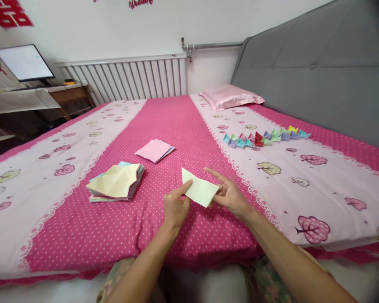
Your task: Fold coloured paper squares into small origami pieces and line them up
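From where I stand, a wide pink bed (167, 115) bears a stack of paper (113, 181). Above the bed's near part, the person's right hand (232, 198) and left hand (176, 206) hold a folded sheet (201, 189), pale green, plain, sharp-cornered, tilted. Left fingers pinch its left end; right fingers grip the other end, forefinger stretched free.

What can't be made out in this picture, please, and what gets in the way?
All in the head view:
Underside of the paper: hidden by its upper face.
Some fingertips of the right hand: hidden behind the paper.
Most sheets in the yellow-topped pile: covered by the top ones.
Wall lettering: cut off by the top edge.
Content on the monitor: too pale and small.
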Action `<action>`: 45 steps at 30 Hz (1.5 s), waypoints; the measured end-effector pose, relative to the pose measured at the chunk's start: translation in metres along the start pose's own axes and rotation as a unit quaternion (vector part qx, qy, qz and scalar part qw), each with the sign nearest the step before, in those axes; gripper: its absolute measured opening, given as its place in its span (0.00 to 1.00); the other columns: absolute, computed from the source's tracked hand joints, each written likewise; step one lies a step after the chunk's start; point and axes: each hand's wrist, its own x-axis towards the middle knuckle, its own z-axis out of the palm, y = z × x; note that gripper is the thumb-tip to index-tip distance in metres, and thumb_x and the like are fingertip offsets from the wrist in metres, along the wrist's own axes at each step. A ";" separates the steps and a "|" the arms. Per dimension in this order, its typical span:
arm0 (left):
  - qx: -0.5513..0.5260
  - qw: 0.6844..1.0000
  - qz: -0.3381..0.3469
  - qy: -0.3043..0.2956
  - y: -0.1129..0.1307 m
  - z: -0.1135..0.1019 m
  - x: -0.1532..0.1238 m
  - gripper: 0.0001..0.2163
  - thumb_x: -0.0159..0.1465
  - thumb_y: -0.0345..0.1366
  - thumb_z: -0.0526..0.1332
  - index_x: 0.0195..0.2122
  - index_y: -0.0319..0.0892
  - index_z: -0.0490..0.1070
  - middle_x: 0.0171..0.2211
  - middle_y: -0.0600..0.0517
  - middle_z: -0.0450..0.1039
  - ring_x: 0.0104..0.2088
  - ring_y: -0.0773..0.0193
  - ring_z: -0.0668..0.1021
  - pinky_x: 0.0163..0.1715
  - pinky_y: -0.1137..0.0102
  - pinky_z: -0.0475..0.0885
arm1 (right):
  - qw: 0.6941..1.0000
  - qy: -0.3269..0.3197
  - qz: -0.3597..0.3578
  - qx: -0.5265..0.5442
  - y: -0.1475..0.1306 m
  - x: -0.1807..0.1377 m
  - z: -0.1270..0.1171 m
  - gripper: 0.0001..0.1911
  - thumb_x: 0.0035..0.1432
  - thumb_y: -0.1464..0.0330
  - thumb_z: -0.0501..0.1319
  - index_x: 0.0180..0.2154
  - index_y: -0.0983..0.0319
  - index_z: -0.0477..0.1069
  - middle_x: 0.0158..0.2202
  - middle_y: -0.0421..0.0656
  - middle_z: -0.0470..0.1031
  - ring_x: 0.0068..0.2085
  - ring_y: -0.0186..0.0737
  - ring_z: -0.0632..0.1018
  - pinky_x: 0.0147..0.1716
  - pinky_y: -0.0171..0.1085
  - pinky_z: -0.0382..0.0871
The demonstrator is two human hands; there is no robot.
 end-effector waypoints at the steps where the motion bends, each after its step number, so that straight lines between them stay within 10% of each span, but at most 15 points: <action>1: -0.015 1.000 -0.003 0.002 0.000 0.000 0.001 0.19 0.52 0.23 0.58 0.42 0.47 0.74 0.38 0.50 0.77 0.31 0.62 0.79 0.32 0.68 0.75 | 1.000 0.000 -0.008 -0.008 0.001 0.001 0.000 0.45 0.44 0.73 0.66 0.61 0.57 0.48 0.25 0.37 0.77 0.25 0.33 0.77 0.25 0.32 0.73; 10: -0.279 0.952 -0.083 -0.098 0.013 0.001 0.003 0.26 0.55 0.29 0.59 0.57 0.41 0.59 0.49 0.44 0.71 0.41 0.60 0.77 0.40 0.67 0.73 | 0.987 0.038 -0.084 -0.133 0.013 0.006 -0.006 0.12 0.47 0.71 0.63 0.37 0.59 0.77 0.35 0.44 0.79 0.34 0.40 0.79 0.34 0.37 0.73; 22: -0.364 0.908 -0.185 -0.097 0.020 -0.005 0.007 0.15 0.54 0.38 0.63 0.42 0.40 0.75 0.36 0.46 0.78 0.31 0.65 0.77 0.34 0.70 0.73 | 0.982 0.067 -0.110 -0.141 0.010 0.006 -0.011 0.08 0.48 0.68 0.64 0.34 0.58 0.77 0.31 0.41 0.77 0.27 0.35 0.76 0.28 0.36 0.71; 29: -0.355 0.908 -0.199 -0.102 0.023 -0.004 0.008 0.13 0.51 0.37 0.66 0.38 0.40 0.77 0.36 0.48 0.78 0.30 0.65 0.77 0.33 0.71 0.74 | 0.972 0.101 -0.125 -0.174 0.005 0.007 -0.009 0.08 0.46 0.62 0.66 0.30 0.58 0.78 0.44 0.45 0.73 0.43 0.43 0.74 0.38 0.38 0.69; 37: -0.351 0.910 -0.186 -0.117 0.029 -0.006 0.005 0.15 0.49 0.36 0.67 0.39 0.40 0.76 0.35 0.47 0.79 0.31 0.64 0.78 0.34 0.71 0.73 | 0.968 0.148 -0.115 -0.168 0.008 0.003 -0.002 0.11 0.48 0.62 0.64 0.24 0.63 0.72 0.21 0.37 0.69 0.22 0.31 0.66 0.23 0.32 0.60; 45: -0.307 0.928 -0.197 -0.081 0.018 0.004 0.004 0.14 0.49 0.38 0.67 0.37 0.40 0.77 0.25 0.51 0.78 0.22 0.69 0.74 0.25 0.74 0.70 | 0.976 0.173 -0.084 -0.106 0.014 0.003 0.006 0.14 0.45 0.61 0.66 0.27 0.61 0.63 0.21 0.35 0.68 0.21 0.30 0.68 0.21 0.31 0.62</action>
